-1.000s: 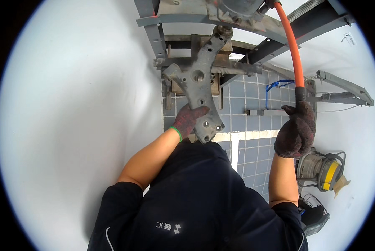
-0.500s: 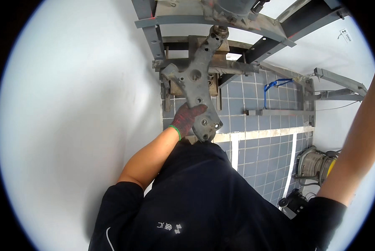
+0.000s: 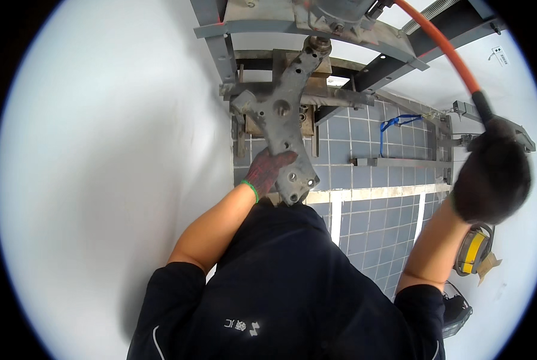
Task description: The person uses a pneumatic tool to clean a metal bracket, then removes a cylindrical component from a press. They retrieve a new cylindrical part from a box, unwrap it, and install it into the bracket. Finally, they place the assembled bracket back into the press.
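My left hand, in a dark red-and-black work glove with a green cuff, grips the near part of a grey metal car control arm. Its thumb lies across the top face. The control arm points away from me, and its far end, with a round joint, sits under the upper beam of a steel press frame. On the right, my right hand, in a dark glove, is closed round the black grip of a long orange lever. The lever runs up toward the press's grey cylinder.
A white wall rises close on my left. On the grey tiled floor, right of the press, are steel legs and bars and a blue strap. A yellow-and-black round device stands at the lower right.
My right hand has come down and inward into view with the orange lever. My left hand and the control arm have hardly moved.
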The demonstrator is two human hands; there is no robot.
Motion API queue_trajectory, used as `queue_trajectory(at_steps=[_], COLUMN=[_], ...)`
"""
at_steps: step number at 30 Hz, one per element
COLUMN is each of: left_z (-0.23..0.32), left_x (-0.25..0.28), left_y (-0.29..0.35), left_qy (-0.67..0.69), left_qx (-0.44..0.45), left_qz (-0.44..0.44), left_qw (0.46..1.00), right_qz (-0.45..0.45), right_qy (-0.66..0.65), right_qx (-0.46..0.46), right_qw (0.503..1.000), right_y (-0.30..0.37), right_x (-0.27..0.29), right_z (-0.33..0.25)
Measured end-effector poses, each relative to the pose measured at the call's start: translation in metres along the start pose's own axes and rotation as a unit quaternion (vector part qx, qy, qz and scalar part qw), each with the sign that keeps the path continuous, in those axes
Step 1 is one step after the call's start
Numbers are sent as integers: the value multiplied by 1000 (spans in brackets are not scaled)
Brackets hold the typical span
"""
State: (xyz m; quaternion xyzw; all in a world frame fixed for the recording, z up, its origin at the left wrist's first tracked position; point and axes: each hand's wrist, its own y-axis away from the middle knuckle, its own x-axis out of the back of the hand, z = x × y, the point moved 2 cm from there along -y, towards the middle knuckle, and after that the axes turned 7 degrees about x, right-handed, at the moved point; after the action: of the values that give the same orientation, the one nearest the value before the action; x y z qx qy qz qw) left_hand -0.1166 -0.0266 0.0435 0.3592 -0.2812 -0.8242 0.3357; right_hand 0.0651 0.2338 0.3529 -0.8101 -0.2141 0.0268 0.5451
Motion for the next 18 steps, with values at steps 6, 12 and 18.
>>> queue_trajectory(at_steps=[6, 12, 18], left_z=[-10, -11, -9], left_x=[9, 11, 9], left_y=[-9, -10, -12], left_qy=[24, 12, -12], left_qx=[-19, -22, -5], left_qz=[-26, -14, -10], left_qw=[999, 1000, 1000], right_qz=[-30, -125, -72], right_qy=[-147, -12, 70], right_qx=[-8, -24, -29], right_qw=[989, 992, 995], right_y=[126, 124, 4], right_x=[-20, -17, 8], right_z=[15, 8, 9])
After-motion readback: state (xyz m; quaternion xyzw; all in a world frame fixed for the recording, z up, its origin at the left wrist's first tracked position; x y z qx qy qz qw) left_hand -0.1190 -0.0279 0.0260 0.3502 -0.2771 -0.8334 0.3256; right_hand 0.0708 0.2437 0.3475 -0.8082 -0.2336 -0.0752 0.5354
